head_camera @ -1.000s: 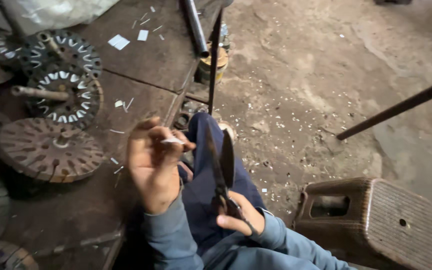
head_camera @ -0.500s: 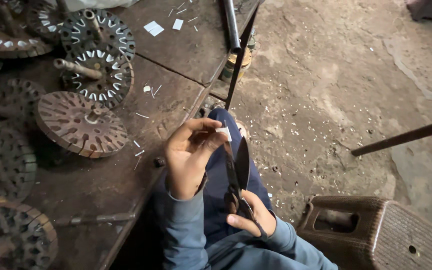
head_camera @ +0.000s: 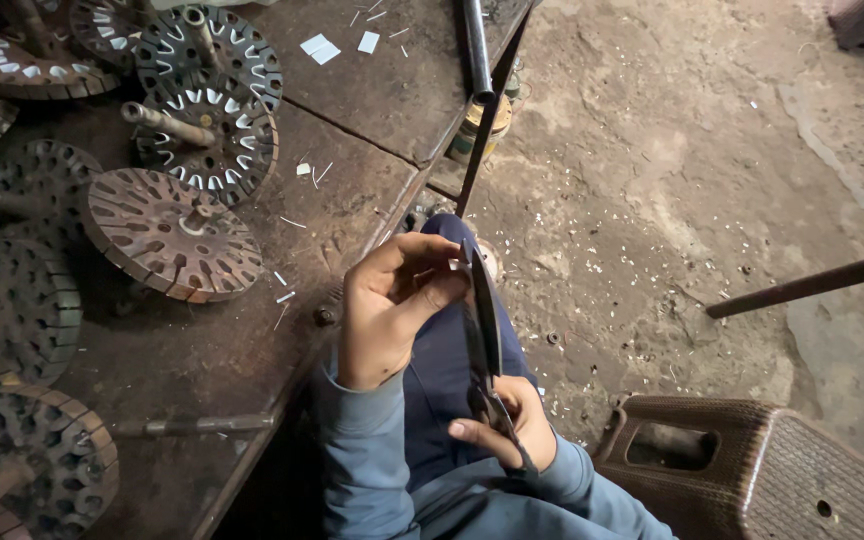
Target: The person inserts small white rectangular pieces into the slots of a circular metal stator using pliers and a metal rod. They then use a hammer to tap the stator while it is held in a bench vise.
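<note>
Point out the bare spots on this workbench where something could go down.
The workbench has bare room near its front edge, between the rusty slotted disc and the left hand, with only small white slivers there. Another patch lies right of the upper discs, below the paper scraps, beside the metal rod. The left side is crowded with discs.

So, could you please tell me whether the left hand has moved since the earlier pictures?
Yes. The left hand has drawn in slightly toward the shears' blades held by the right hand; earlier it sat further out over the bench edge. The camera shifted too.
</note>
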